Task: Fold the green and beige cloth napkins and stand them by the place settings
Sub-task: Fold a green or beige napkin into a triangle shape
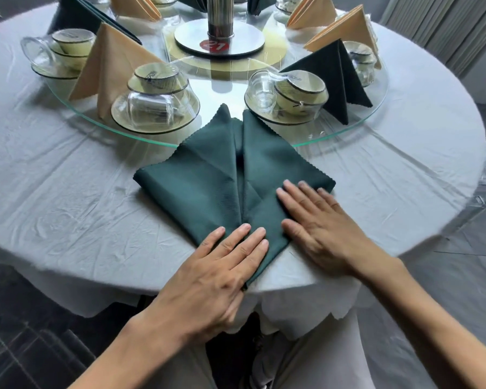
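Dark green cloth, the green napkin [230, 175], lies flat on the white tablecloth [68, 192] at the near edge of the round table. Its two upper flaps are folded inward and meet along a centre seam; their far tips overlap the rim of the glass turntable [371, 119].

Left hand [222, 265]: palm down, fingers straight and together, pressing the napkin's near point. It grips nothing.

Right hand [320, 228]: palm down, fingers straight and slightly spread, flat on the napkin's right flap. It grips nothing.

On the turntable, a folded beige napkin [110, 68] stands upright just beside the left place setting [155, 105], a plate with an upturned bowl and a glass. A folded dark green napkin [337, 77] stands just beside the right place setting [289, 99]. Further beige napkins stand at the far settings. A metal post [220, 18] rises from the centre.
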A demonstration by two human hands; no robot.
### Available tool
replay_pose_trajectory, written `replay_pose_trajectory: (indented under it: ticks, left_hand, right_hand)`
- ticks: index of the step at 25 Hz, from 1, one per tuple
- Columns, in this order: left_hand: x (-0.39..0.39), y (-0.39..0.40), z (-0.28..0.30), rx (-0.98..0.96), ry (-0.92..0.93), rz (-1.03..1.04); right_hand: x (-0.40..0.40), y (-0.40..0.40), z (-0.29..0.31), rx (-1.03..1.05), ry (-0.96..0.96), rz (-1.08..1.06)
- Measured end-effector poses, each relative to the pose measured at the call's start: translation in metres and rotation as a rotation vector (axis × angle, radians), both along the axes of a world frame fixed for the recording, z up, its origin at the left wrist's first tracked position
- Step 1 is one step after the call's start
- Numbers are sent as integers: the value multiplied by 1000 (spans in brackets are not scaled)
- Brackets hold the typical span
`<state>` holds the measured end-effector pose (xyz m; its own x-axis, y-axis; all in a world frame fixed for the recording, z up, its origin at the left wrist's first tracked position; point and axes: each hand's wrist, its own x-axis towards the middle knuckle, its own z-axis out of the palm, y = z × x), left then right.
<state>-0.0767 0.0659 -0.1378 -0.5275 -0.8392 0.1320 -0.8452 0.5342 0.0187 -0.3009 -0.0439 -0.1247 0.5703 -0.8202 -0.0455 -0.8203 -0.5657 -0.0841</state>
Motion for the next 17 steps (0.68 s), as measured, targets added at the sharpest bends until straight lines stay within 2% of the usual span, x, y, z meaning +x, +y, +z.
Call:
replay_pose_trajectory:
  ticks: [3,5,7,10,14,17]
  left_hand:
    - [4,1,2,36,25,-21]
    - [9,-1,7,116,206,-57]
    - [17,-8,15,196,377,59]
    - [35,-26,13,125,212,298]
    - [46,-36,6,161,110,241]
    - [46,-35,7,145,69,231]
  right_hand:
    - [-14,-32,8,52,29,-132]
    - [-4,-26,9,-64,-7,-173]
    - [20,-8,14,-91,-86,-164]
    - [54,8,19,46,-152,-83]
    - [71,7,11,88,-95,21]
    - [69,4,10,79,-202,45]
